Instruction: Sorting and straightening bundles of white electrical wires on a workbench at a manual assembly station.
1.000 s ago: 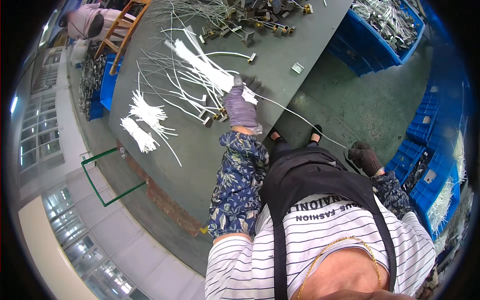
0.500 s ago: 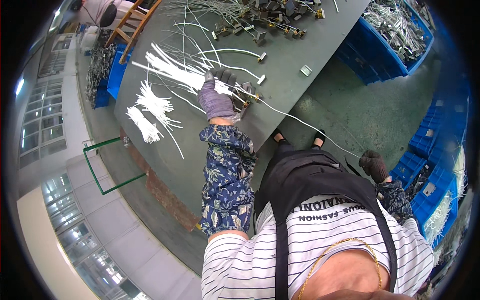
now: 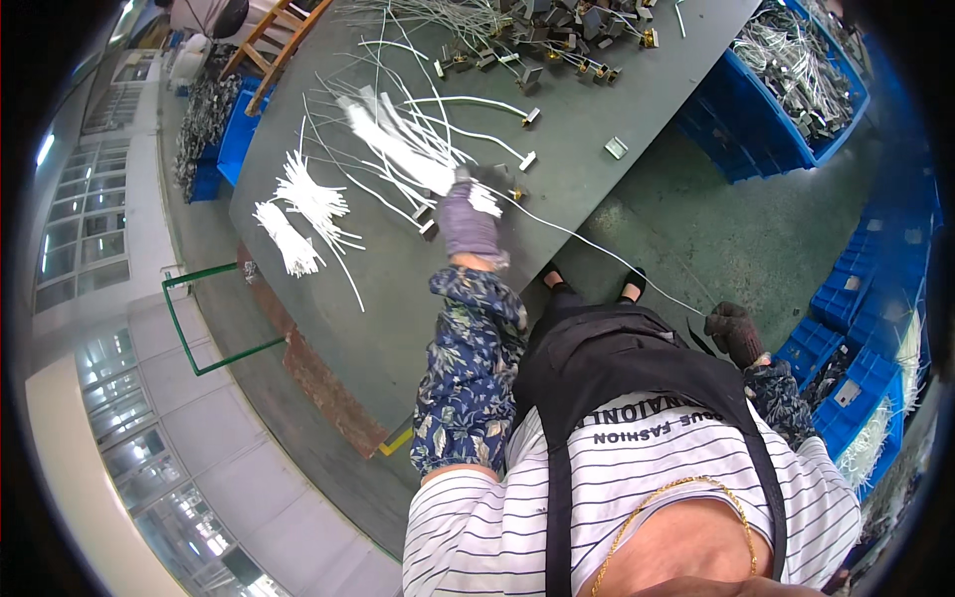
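Your left hand [image 3: 470, 221] has shifted rightward and closer to your body since half a second ago, bringing the white bundle [image 3: 403, 149] with it, while your right hand [image 3: 733, 333] stays about where it was. Your left fingers, partly blurred, look wrapped round the bundle near its end on the table [image 3: 358, 338], a grip that probably stops the loose lengths from fanning out. Your right fingers look curled in on the far end of a long white strand [image 3: 577, 235], which crosses beyond the table's edge with only a gentle bow, so it seems lightly stretched.

Just beside the bundle, leads with small connectors [image 3: 527, 161] lie spread. Two smaller white bundles [image 3: 311, 199] [image 3: 288, 239] rest apart on your left, which keeps them separate from yours. Farther out, a pile of dark blocks [image 3: 567, 30] sits clear of your forearm, and a blue bin [image 3: 721, 124] full of leads stands beside the table.
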Motion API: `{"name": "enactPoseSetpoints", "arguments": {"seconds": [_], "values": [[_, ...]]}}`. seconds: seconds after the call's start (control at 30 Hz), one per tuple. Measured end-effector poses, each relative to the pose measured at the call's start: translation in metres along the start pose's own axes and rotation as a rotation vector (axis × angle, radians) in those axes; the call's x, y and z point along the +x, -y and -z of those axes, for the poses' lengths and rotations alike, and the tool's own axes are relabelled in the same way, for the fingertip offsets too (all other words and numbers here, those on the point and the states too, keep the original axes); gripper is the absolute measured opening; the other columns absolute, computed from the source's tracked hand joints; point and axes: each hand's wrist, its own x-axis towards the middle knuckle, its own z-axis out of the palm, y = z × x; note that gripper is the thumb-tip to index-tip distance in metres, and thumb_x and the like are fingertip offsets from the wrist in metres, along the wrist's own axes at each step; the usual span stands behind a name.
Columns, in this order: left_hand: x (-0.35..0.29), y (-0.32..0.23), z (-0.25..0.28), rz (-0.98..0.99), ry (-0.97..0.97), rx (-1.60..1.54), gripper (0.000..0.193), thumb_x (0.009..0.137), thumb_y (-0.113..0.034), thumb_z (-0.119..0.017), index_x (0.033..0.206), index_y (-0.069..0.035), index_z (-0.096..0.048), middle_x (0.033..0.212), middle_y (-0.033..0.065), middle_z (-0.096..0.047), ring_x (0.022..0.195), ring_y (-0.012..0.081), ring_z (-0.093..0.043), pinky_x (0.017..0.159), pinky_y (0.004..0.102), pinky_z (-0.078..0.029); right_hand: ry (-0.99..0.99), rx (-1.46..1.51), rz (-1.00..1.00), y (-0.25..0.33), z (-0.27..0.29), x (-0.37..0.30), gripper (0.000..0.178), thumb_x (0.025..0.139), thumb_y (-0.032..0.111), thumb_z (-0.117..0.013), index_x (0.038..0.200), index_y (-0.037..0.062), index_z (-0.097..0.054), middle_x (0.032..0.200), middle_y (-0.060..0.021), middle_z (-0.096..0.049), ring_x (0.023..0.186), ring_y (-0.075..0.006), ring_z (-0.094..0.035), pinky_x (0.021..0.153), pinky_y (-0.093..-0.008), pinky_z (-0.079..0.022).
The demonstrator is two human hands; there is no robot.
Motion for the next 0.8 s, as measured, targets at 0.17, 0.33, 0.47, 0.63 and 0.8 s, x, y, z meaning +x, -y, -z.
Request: {"name": "enactPoseSetpoints", "arguments": {"seconds": [0.17,0.33,0.47,0.63,0.8], "values": [[0.007,-0.06,0.0,-0.204,-0.025,-0.047,0.026,0.091,-0.023,-0.06,0.1,0.002,-0.06,0.092,0.014,-0.065,0.079,0.0277,-0.065,0.075,0.0418,-0.057,-0.115,-0.14,-0.057,-0.027,0.03,0.0,0.009,0.074,0.011,-0.065,0.074,0.0065,-0.057,0.054,-0.0016,-0.048,0.039,-0.0116,-0.041,0.036,-0.0274,-0.027],[0.007,-0.062,0.0,-0.232,-0.012,-0.063,0.027,0.091,-0.021,-0.06,0.101,0.003,-0.058,0.092,0.0149,-0.064,0.077,0.0279,-0.065,0.072,0.0421,-0.058,-0.067,-0.114,-0.044,-0.013,0.019,-0.002,0.011,0.074,0.013,-0.064,0.072,0.0051,-0.056,0.053,-0.0024,-0.049,0.039,-0.0118,-0.041,0.037,-0.0274,-0.028],[0.002,-0.054,-0.004,-0.225,-0.072,-0.037,0.026,0.09,-0.02,-0.06,0.103,0.002,-0.058,0.092,0.0147,-0.064,0.075,0.0264,-0.064,0.067,0.0405,-0.058,-0.028,-0.042,-0.002,-0.01,0.019,0.001,0.013,0.074,0.014,-0.064,0.072,0.0036,-0.056,0.053,-0.0027,-0.049,0.039,-0.0119,-0.041,0.037,-0.0272,-0.029],[0.003,-0.057,0.008,-0.242,-0.064,0.106,0.023,0.093,-0.023,-0.057,0.097,-0.001,-0.06,0.088,0.0103,-0.064,0.077,0.0225,-0.064,0.071,0.0363,-0.056,-0.043,-0.107,-0.021,-0.011,0.026,-0.009,0.011,0.076,0.014,-0.064,0.074,0.0048,-0.057,0.056,-0.0018,-0.048,0.042,-0.0109,-0.041,0.038,-0.027,-0.027],[-0.054,0.035,-0.006,-0.104,0.123,0.578,0.013,0.094,-0.02,-0.056,0.09,-0.008,-0.058,0.072,-0.0008,-0.052,0.062,0.0114,-0.051,0.053,0.0248,-0.042,-0.019,-0.083,0.01,0.023,-0.025,-0.007,0.014,0.077,0.016,-0.064,0.074,0.0041,-0.058,0.057,-0.0011,-0.049,0.044,-0.0098,-0.041,0.041,-0.0261,-0.029]]}}
